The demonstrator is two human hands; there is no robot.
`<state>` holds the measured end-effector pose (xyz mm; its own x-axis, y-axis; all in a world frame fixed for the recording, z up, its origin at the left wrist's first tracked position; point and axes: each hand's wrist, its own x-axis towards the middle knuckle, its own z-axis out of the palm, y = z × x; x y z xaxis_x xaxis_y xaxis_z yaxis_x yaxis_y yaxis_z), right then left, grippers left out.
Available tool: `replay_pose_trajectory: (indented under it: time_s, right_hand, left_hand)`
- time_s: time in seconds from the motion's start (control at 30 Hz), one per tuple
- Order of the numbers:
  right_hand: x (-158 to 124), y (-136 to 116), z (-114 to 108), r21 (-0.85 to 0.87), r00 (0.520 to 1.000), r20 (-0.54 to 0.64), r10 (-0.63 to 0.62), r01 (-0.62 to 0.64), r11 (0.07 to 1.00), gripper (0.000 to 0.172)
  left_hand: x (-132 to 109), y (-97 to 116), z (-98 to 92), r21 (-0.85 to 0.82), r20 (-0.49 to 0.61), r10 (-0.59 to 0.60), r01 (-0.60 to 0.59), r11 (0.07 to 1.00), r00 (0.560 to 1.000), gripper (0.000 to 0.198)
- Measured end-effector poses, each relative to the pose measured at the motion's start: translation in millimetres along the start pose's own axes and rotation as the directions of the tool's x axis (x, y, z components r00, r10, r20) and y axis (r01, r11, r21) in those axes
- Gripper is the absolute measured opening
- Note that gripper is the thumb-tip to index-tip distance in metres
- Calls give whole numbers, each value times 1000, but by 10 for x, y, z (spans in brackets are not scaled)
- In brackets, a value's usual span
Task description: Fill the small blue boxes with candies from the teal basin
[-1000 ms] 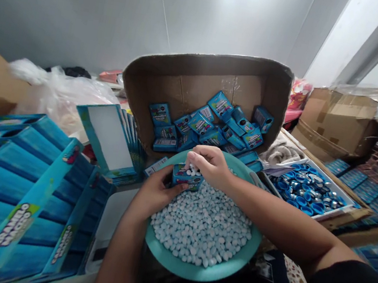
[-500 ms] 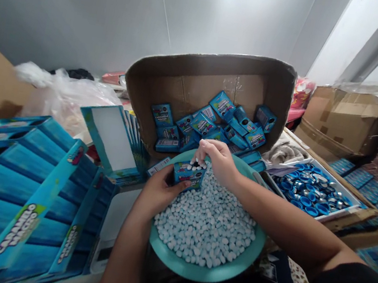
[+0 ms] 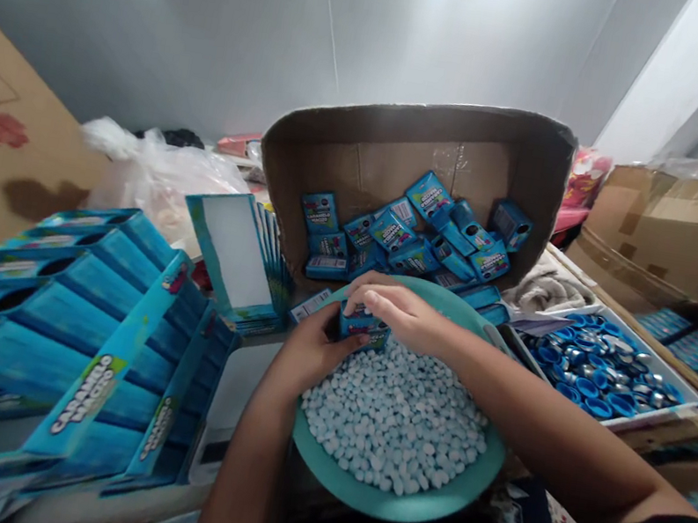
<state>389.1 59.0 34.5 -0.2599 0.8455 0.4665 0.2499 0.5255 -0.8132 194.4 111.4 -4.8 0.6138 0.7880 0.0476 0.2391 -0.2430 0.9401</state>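
Observation:
A teal bowl (image 3: 450, 493) heaped with small pale blue and white candies (image 3: 395, 421) sits in front of me. Over its far rim my left hand (image 3: 307, 353) grips a small blue candy box (image 3: 365, 327) from the left side. My right hand (image 3: 400, 310) lies across the top of that same box, fingers bent down over its opening. Behind the bowl, a brown carton (image 3: 421, 149) tipped on its side holds several more small blue boxes (image 3: 421, 233).
Large blue display cartons (image 3: 61, 338) fill the left. A flat stack of blue folded boxes (image 3: 242, 261) leans beside the carton. A tray of blue and silver caps (image 3: 598, 370) stands at right, with cardboard boxes (image 3: 661, 233) behind it. A plastic bag (image 3: 156, 171) lies at the back left.
My right hand, which was dropping candies into the small box from above, has come down flat over the box's top. The view has shifted a little to the left.

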Motion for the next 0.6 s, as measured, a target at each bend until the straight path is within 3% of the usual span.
replay_pose_trajectory:
  time_s: [0.23, 0.4, 0.6]
  right_hand:
    - [-86, 78, -16, -405, 1000, -15, -13, 6, 914, 28]
    - [-151, 166, -107, -426, 1000, -2, -14, 12, 905, 29]
    - [-274, 270, -296, -537, 998, -20, 67, -67, 841, 42]
  left_hand:
    - [-50, -40, 18, 28, -11, -11, 11, 1000, 1000, 46]
    - [-99, -69, 89, -95, 21, 55, -53, 994, 998, 52]
    - [-98, -94, 124, -100, 84, 48, -40, 994, 995, 51]
